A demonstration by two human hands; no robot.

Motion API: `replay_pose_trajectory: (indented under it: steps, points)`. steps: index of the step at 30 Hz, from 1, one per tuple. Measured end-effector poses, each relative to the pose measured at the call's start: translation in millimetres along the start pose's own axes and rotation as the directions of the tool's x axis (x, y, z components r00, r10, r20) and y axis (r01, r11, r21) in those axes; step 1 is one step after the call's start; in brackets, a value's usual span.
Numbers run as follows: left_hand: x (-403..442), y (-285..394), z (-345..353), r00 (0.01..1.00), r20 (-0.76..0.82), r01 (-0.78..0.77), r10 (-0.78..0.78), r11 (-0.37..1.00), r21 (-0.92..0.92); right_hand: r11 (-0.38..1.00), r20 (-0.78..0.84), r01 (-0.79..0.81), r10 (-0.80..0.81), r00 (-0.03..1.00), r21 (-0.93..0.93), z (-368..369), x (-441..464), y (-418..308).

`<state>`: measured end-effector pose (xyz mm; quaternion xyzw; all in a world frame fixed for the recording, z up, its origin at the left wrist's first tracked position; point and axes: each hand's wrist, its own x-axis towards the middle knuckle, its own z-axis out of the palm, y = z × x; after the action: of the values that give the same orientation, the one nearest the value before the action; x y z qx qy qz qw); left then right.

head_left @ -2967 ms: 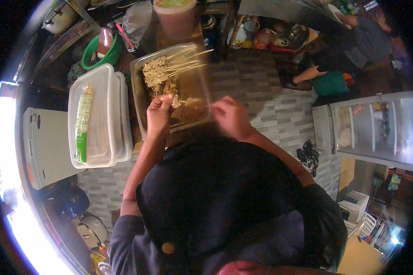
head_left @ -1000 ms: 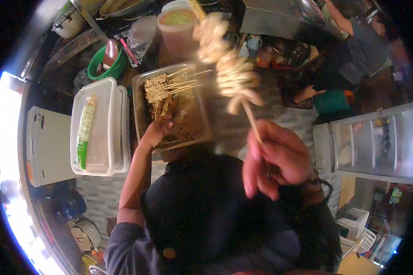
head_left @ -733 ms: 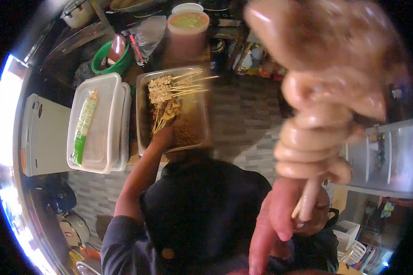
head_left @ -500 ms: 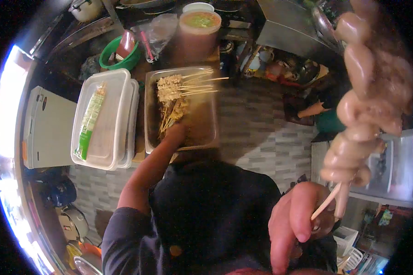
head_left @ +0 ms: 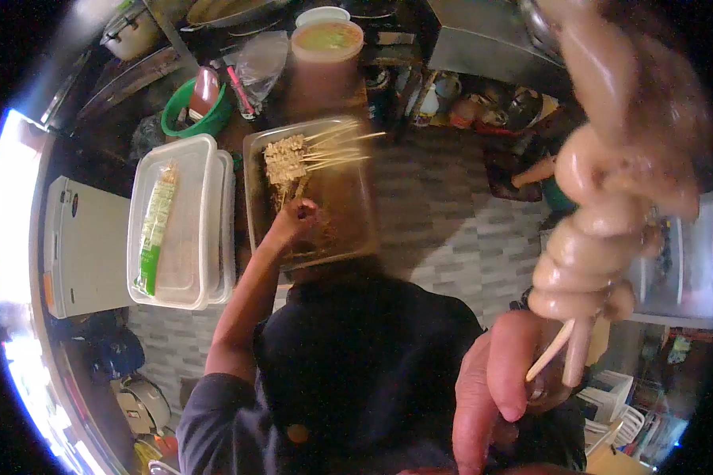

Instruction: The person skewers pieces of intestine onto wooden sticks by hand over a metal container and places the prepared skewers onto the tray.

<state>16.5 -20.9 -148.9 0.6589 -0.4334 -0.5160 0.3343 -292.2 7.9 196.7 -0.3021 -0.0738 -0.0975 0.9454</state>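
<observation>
My right hand (head_left: 495, 384) is close to the camera at the lower right, fingers closed around the wooden sticks of several meat skewers (head_left: 590, 245). Pale, glossy, folded pieces are threaded on them and rise toward the upper right, very large in view. My left hand (head_left: 293, 222) reaches into a shallow clear tray (head_left: 348, 237), fingers curled beside some thin sticks; what they grip is hidden. Just above that hand, more skewers with small pale meat pieces (head_left: 285, 161) lie in a bunch, bare ends pointing right. Brown sauce or residue marks the tray's bottom.
Left of the tray are stacked white plastic containers (head_left: 198, 273) with a green-and-clear packet of sticks (head_left: 157, 229) on top. Behind stand a green basket (head_left: 174, 107), a plastic bag (head_left: 263, 67) and a tub of reddish liquid (head_left: 329, 47). A white cooler box (head_left: 91, 245) is far left.
My left hand has shifted slightly up in the tray, and the yellowish skewers by it show less. The right hand with its skewers appears a little further left and nearer.
</observation>
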Motion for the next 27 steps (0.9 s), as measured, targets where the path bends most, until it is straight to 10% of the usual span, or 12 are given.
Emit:
replay_pose_trajectory:
  steps: [3, 7, 10, 12, 15, 17, 27]
  points:
    - [-25, 45, -11, 0.998, -0.031, -0.056, 0.047, 0.915, -0.399, 0.998, 0.007, -0.048, 0.048, 0.999, 0.043, -1, 2, -1]
    - [-29, 64, -21, 0.997, -0.022, -0.076, 0.075, 0.846, -0.528, 0.93, -0.308, 0.271, -0.341, 0.888, -0.249, -19, 2, 6]
    - [-40, 79, -27, 0.998, -0.058, -0.052, 0.023, 0.809, -0.586, 0.848, -0.459, 0.193, -0.442, 0.771, -0.493, -64, 0, 9]
    - [-54, 97, -32, 0.999, -0.048, -0.027, -0.001, 0.817, -0.576, 0.753, -0.694, -0.212, -0.407, 0.594, -0.623, -88, 0, 19]
    - [-47, 82, -29, 0.986, -0.15, -0.161, 0.073, 0.659, -0.735, 0.639, -0.66, -0.323, -0.399, 0.637, -0.698, -131, -14, 52]
    - [-50, 88, -29, 0.979, -0.189, -0.184, 0.072, 0.706, -0.684, 0.184, -0.563, -0.548, -0.47, 0.68, -0.816, -143, -17, 68]
    - [-70, 121, -21, 0.922, -0.319, -0.349, 0.22, 0.828, -0.438, -0.074, -0.376, -0.497, -0.56, 0.738, -0.865, -146, -11, 73]
